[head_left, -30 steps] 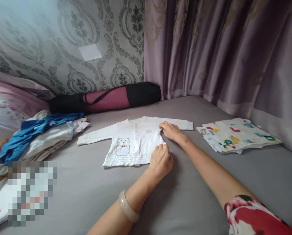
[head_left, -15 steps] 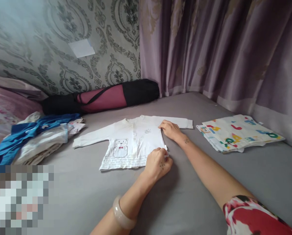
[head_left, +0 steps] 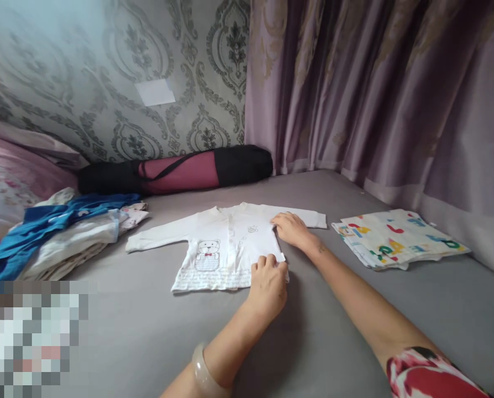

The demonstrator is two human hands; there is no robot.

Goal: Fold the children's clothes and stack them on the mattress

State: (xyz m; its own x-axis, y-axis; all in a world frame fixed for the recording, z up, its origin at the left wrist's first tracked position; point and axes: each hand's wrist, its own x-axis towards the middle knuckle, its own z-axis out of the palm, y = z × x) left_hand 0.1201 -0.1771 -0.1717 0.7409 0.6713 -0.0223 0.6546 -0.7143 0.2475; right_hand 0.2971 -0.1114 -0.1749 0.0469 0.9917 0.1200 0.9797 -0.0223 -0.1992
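A small white baby shirt (head_left: 222, 243) with a bear print lies spread flat on the grey bed sheet (head_left: 321, 331), both sleeves out. My left hand (head_left: 269, 283) is closed on the shirt's lower right hem corner, knuckles up. My right hand (head_left: 292, 228) lies flat with fingers together at the right armpit, where the right sleeve joins the body. A pale bangle sits on my left wrist.
A pile of blue and white clothes (head_left: 60, 232) lies at the left by a pink pillow (head_left: 10, 177). A folded cloth with coloured letters (head_left: 396, 237) rests at the right. A black and maroon roll bag (head_left: 180, 168) lies against the wall; curtains (head_left: 375, 94) hang behind.
My left hand slid a little down to the hem corner and closed on it. My right hand stayed at the armpit. The camera shifted slightly.
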